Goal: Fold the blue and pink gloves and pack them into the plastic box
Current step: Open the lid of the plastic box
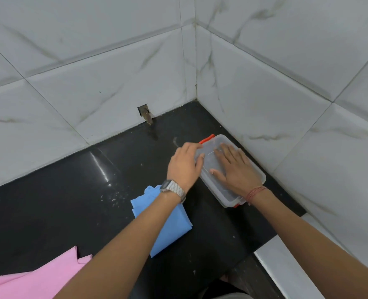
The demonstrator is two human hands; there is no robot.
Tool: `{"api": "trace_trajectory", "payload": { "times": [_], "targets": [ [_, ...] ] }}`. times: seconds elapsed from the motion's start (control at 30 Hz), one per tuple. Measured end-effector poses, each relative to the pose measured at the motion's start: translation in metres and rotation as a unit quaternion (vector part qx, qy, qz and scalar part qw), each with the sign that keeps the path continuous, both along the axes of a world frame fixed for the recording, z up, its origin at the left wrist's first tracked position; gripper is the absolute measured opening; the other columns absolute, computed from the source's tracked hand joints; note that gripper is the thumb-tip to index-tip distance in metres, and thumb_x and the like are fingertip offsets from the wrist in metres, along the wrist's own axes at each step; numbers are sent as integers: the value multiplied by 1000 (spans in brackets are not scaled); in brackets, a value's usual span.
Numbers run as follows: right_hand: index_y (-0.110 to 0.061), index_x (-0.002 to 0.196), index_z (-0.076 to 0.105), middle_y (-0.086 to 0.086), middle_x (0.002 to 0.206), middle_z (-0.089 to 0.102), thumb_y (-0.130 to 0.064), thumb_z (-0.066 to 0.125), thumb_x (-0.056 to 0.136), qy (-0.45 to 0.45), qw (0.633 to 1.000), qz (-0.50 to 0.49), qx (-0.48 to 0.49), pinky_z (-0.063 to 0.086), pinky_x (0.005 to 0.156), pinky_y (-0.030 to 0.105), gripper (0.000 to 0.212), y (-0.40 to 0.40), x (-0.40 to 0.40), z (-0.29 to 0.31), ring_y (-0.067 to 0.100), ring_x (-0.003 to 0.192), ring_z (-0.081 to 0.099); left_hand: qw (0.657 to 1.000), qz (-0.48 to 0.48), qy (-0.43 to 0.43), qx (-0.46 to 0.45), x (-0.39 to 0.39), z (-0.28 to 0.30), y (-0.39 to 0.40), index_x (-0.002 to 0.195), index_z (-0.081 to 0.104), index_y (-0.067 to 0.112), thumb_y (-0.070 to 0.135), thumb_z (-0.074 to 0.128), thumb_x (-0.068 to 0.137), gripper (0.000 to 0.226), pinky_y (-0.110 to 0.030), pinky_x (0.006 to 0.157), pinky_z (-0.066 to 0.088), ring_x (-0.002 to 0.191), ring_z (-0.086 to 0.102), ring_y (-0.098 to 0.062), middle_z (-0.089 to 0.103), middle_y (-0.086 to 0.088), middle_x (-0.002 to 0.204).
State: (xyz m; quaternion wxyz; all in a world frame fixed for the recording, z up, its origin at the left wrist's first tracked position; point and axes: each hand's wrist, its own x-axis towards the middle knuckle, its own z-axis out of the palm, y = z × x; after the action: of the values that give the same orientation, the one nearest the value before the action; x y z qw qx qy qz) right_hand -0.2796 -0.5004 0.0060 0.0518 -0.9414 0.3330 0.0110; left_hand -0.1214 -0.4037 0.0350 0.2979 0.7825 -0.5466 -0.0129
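A clear plastic box (252, 171) with its lid on and orange clips stands on the black counter near the right wall. My right hand (236, 167) lies flat on the lid with fingers spread. My left hand (186, 164) grips the box's left edge near the far orange clip (206, 139). A blue glove (170, 227) lies flat on the counter under my left forearm. A pink glove (38, 279) lies at the lower left, partly cut off by the frame edge.
The black counter (70, 201) meets white marble-tiled walls at the back and right, forming a corner behind the box. A small hole with a stub (145, 114) sits in the back wall. The counter's front edge (271, 244) runs at the lower right.
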Motion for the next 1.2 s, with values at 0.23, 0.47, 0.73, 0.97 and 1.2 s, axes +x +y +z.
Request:
{"api": "trace_trajectory", "payload": {
  "times": [0.23,0.47,0.73,0.97,1.2],
  "targets": [
    [-26,153,-6,3,163,-1,-63,12,94,-3,1000,28,8,-6,116,35,72,-2,2,-6,19,150,0,978,22,118,173,28,-8,-55,111,66,19,38,43,98,32,-38,77,56,87,65,-26,68,-7,101],
    [-26,154,-5,3,163,-2,-64,9,94,-11,999,30,7,-7,115,35,72,-3,2,-8,19,150,-1,963,48,203,169,32,-9,-67,78,60,15,41,42,99,37,-34,68,48,71,57,-23,59,-4,75],
    [-25,155,0,1,163,1,-61,13,95,-21,998,53,9,0,120,38,71,-2,3,-5,18,150,1,891,143,411,131,44,-21,-62,86,69,19,34,52,96,25,-25,70,46,80,61,-13,66,1,91],
    [-26,154,-1,0,163,0,-60,13,96,-27,998,49,3,0,120,37,69,-1,3,-8,17,150,0,941,129,313,25,33,-21,-45,94,65,21,24,52,95,13,-26,79,45,84,59,-8,62,9,91],
    [-27,136,47,-18,139,49,-27,44,99,-415,894,-126,112,34,109,24,38,11,-24,23,1,128,45,997,-38,25,67,-13,0,-25,118,61,23,37,56,90,31,-40,92,44,110,51,-22,59,1,120]
  ]
}}
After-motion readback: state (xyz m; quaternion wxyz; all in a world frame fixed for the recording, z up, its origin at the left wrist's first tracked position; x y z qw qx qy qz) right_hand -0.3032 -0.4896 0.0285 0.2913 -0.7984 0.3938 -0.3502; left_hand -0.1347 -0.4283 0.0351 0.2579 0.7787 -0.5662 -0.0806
